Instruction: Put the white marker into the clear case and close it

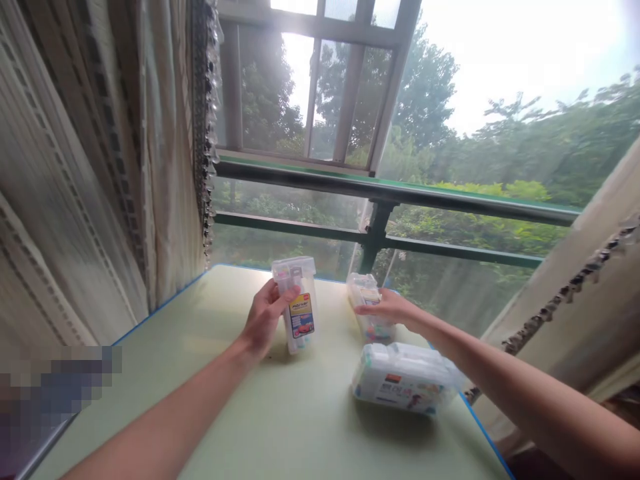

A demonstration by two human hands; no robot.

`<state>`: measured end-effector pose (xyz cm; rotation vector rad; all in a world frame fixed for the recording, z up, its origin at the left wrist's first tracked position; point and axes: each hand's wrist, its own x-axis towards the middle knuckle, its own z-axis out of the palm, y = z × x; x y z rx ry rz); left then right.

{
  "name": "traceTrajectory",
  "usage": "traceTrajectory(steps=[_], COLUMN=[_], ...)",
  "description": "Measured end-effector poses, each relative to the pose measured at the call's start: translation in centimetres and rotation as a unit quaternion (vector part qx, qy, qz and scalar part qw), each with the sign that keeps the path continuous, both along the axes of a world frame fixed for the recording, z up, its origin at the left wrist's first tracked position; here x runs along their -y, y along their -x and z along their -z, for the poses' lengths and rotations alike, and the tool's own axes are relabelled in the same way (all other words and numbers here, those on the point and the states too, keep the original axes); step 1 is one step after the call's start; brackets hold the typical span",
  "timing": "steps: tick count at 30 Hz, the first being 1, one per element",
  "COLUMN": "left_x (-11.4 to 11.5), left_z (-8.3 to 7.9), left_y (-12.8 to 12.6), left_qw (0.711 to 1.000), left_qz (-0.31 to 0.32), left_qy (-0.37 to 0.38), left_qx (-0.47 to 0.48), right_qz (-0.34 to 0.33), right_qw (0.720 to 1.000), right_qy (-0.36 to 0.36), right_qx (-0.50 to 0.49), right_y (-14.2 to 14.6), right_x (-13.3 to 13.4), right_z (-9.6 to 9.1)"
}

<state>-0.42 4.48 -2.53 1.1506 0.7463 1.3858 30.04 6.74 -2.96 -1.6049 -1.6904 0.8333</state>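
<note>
My left hand (pixel 264 319) is wrapped round a clear plastic box (pixel 297 304) with a yellow and red label, holding it on end on the pale green table (pixel 280 427). My right hand (pixel 387 308) rests with closed fingers on a second clear box (pixel 369 308) of colourful small parts near the table's far edge. A third, larger clear box (pixel 404 379) with a printed label lies flat on the table just below my right forearm, untouched.
The table has a blue rim and stands against a large window with a green rail (pixel 390 193) and trees outside. Curtains hang at the left (pixel 100 167) and at the right (pixel 580 300). A blurred patch sits at the lower left.
</note>
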Motion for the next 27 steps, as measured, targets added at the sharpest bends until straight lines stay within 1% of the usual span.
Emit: traceTrajectory(steps=[3,4,6,8,11,14,16,18,21,27], left_x=[-0.2,-0.3,-0.3,-0.3,-0.3,-0.9,-1.7,-3.0,-5.2,-9.1], left_z=[0.2,0.2,0.2,0.0,-0.4,-1.0,-1.5,-1.9,-2.0,-1.4], left_y=[0.1,0.1,0.1,0.0,-0.7,-2.0,-3.1,-4.5,-6.9,-11.6], left_qw=[1.0,1.0,1.0,1.0,0.999,0.999,0.999,0.999,0.998,0.993], left_qz=[-0.003,-0.005,-0.004,0.002,0.019,0.024,0.024,0.027,0.046,0.103], left_qy=[-0.004,-0.007,-0.012,-0.019,-0.028,-0.038,-0.04,-0.037,-0.037,-0.051], left_qx=[-0.001,0.0,-0.002,-0.006,-0.019,-0.026,-0.023,-0.02,-0.017,-0.013], right_qz=[0.03,0.037,0.052,0.074,0.115,0.152,0.167,0.167,0.149,0.104], right_qw=[0.996,0.993,0.989,0.985,0.974,0.954,0.941,0.929,0.918,0.902], right_qy=[0.073,0.085,0.085,0.06,-0.008,-0.08,-0.119,-0.148,-0.183,-0.25], right_qx=[-0.049,-0.069,-0.108,-0.144,-0.198,-0.245,-0.271,-0.296,-0.318,-0.336], right_y=[-0.6,-0.9,-1.4,-2.0,-2.7,-2.9,-2.7,-2.5,-2.4,-3.8], right_x=[0.4,0.6,1.3,1.8,2.0,1.3,0.7,0.3,0.1,0.0], right_z=[-0.1,-0.2,-0.2,0.0,1.0,2.3,3.1,3.5,3.6,3.4])
